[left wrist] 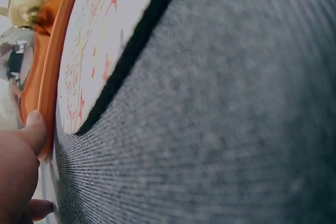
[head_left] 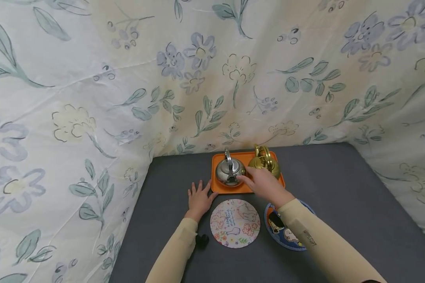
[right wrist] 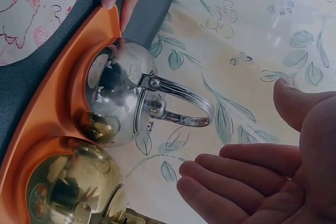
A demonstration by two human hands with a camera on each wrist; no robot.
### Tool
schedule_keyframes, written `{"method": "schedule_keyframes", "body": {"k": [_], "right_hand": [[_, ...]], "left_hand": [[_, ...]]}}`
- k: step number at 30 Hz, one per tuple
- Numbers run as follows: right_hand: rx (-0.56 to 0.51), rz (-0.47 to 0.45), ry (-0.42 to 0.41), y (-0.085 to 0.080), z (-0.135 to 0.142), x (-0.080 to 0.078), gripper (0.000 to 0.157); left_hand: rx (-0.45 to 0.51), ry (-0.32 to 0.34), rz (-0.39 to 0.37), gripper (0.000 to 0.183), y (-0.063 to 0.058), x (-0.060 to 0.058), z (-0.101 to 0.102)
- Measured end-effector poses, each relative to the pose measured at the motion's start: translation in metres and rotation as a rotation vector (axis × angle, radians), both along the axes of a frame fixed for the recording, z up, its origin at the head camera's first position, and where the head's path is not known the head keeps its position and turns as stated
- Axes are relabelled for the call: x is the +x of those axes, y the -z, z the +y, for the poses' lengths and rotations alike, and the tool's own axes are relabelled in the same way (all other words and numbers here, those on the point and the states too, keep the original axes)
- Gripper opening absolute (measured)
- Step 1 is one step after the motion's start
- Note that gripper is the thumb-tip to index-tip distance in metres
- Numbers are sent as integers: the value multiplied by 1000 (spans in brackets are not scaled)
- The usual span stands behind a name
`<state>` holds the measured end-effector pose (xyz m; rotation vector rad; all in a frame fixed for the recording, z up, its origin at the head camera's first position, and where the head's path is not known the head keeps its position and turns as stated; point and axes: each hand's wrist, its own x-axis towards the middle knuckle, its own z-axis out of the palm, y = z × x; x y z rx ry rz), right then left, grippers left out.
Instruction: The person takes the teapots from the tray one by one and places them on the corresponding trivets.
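Observation:
An orange tray (head_left: 230,190) carries a silver kettle (head_left: 224,175) on its left and a gold kettle (head_left: 257,162) on its right, each with a raised handle. My left hand (head_left: 199,201) lies with spread fingers at the tray's front left corner; in the left wrist view its thumb (left wrist: 34,124) touches the tray rim. Over the tray, between the kettles, reaches my right hand (head_left: 268,186). The right wrist view shows that hand (right wrist: 252,182) with extended fingers and nothing in its palm, apart from the silver kettle's handle (right wrist: 184,93).
In front of the tray lies a round white mat (head_left: 235,224) with pink drawings. A round blue mat (head_left: 274,228) is partly hidden under the right forearm. A small black object (head_left: 202,240) sits by the left sleeve. Floral cloth (head_left: 205,78) hangs behind the grey table (head_left: 326,173).

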<state>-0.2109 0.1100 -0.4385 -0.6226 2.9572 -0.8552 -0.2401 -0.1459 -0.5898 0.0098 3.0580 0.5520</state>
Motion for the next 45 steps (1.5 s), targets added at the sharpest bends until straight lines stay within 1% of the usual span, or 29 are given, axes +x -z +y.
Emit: {"method": "schedule_keyframes", "body": {"k": [3, 7, 12, 14, 17, 21, 25, 29, 32, 36, 41, 45], "right_hand": [[1, 16, 4, 0, -4, -6, 67], [-22, 24, 3, 1, -14, -16, 60], [-56, 34, 17, 7, -27, -28, 45], [-63, 55, 30, 10, -31, -33, 37], [-70, 87, 53, 14, -36, -40, 29], [-52, 139, 88, 16, -40, -49, 33], [-24, 153, 114, 15, -44, -57, 38], [-17, 157, 108, 14, -47, -64, 38], [-30, 175, 92, 15, -50, -67, 37], [-24, 202, 104, 20, -52, -70, 35], [-38, 203, 127, 28, -56, -73, 37], [-53, 200, 141, 37, -60, -74, 29]], "left_hand": [[-4, -4, -1, 67, 0, -2, 0], [-11, -2, 15, 66, 1, -3, -1], [2, -2, 6, 67, 0, -2, -1], [10, 0, -9, 68, 0, -2, -1], [17, 2, -28, 68, 1, -3, 0], [12, 0, -47, 69, 3, -5, 1], [7, -9, -51, 69, 3, -7, 3], [2, -13, -48, 68, 0, -8, 4], [-4, -2, -37, 67, -1, -8, 5], [-3, 15, -26, 67, -2, -8, 5], [6, 10, -19, 67, -1, -7, 4], [14, 2, -25, 67, 2, -3, 3]]}}
